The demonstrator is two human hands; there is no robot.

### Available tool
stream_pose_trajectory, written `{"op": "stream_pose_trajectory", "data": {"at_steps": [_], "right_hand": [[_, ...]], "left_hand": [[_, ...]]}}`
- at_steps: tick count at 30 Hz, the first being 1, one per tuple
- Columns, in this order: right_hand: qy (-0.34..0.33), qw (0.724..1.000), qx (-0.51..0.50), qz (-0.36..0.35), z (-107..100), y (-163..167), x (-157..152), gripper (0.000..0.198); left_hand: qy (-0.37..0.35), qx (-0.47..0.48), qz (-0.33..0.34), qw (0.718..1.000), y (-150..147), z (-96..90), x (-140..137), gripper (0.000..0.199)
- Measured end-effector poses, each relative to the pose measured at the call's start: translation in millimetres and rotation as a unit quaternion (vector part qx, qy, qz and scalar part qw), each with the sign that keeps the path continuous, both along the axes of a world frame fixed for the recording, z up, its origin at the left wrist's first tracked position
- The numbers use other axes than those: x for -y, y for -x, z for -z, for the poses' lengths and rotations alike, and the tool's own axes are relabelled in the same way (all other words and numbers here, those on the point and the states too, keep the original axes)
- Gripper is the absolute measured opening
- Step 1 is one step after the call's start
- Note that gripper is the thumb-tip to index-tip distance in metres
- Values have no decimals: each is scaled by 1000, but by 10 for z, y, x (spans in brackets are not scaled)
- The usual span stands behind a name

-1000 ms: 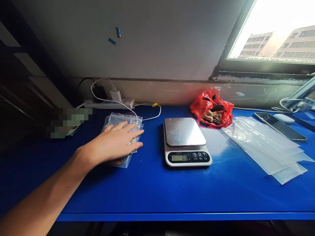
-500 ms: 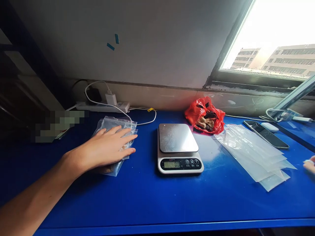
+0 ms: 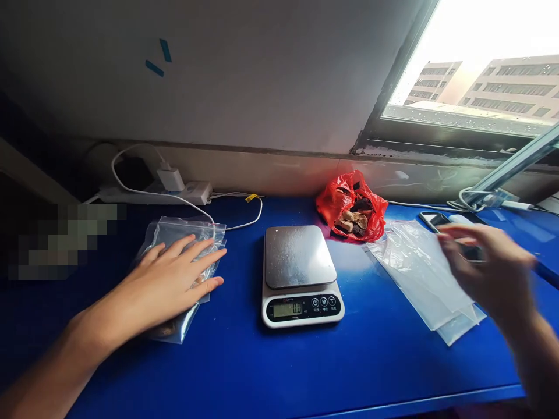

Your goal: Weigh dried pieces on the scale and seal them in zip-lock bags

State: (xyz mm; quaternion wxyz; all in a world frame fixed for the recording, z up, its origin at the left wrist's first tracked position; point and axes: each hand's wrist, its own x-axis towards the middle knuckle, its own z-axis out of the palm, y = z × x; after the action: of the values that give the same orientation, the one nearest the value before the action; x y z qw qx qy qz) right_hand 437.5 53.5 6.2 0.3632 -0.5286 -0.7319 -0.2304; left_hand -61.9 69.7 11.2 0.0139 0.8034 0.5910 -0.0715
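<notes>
My left hand lies flat with fingers spread on a small stack of clear zip bags; something brown shows inside the lower one. Over the right end of several frosted plastic bags hovers my right hand, smeared by motion, so its grip is unclear. Between the hands stands a white kitchen scale with a bare steel plate and a display that seems to read 0.0. Behind it to the right sits an open red plastic bag holding dried brown and dark pieces, perhaps mushrooms.
A phone lies partly hidden behind my right hand. Along the wall runs a power strip with a white charger and cable. A lamp-like arm rises at the right by the window. The blue table has a front edge.
My right hand has come in from the right edge over the frosted bags. My left hand stays on the zip bags. The view has shifted slightly, moving things leftward in the picture.
</notes>
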Motion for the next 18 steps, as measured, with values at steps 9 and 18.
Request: {"op": "stream_pose_trajectory", "data": {"at_steps": [9, 18], "right_hand": [[228, 966, 112, -57, 274, 926, -1218, 16], [174, 984, 35, -14, 264, 836, -1084, 14]], "left_hand": [[-33, 30, 20, 999, 27, 41, 49, 55], [-78, 8, 54, 995, 23, 131, 56, 53]]}}
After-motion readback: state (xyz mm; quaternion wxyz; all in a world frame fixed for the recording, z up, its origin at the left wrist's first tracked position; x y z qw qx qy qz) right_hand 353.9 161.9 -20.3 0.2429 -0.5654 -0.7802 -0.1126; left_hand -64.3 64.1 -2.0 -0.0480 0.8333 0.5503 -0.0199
